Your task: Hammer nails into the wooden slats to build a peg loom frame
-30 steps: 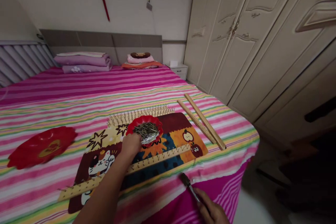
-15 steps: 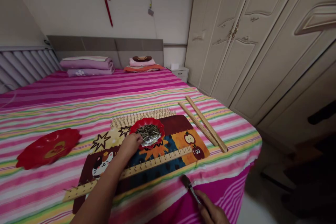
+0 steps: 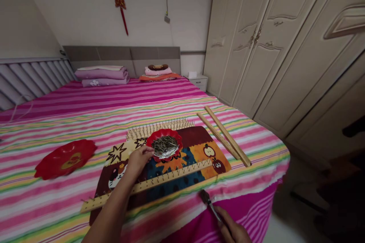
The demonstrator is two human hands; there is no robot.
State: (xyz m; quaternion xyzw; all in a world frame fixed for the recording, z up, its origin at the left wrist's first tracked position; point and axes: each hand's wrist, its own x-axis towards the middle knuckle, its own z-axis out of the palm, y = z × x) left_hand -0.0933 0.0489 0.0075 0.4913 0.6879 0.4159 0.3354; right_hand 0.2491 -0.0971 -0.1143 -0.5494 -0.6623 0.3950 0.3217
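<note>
My left hand [image 3: 140, 160] is pinched closed at the near left rim of a red scalloped bowl [image 3: 150, 139]. Many loose nails [image 3: 167, 146] fill that bowl; anything between my fingertips is too small to make out. Below it, a wooden strip [image 3: 171, 176] with nails standing along it lies across a patterned mat [image 3: 188, 193], partly covered by my left forearm. My right hand [image 3: 232, 226] grips the handle of a hammer [image 3: 210, 205], its dark head resting near the mat's front edge.
Behind the bowl lie more nail-studded strips [image 3: 159, 126]. Two bare-looking wooden strips [image 3: 228, 136] lie to the right, a red scalloped plate [image 3: 85, 150] to the left. Striped cloth covers the bed, with folded bedding [image 3: 102, 74] at the headboard and a wardrobe [image 3: 242, 57] at right.
The view has tilted up slightly and shifted left. Relative to the bowl, my left hand has drawn back a little to the left. My right hand keeps its hold on the hammer.
</note>
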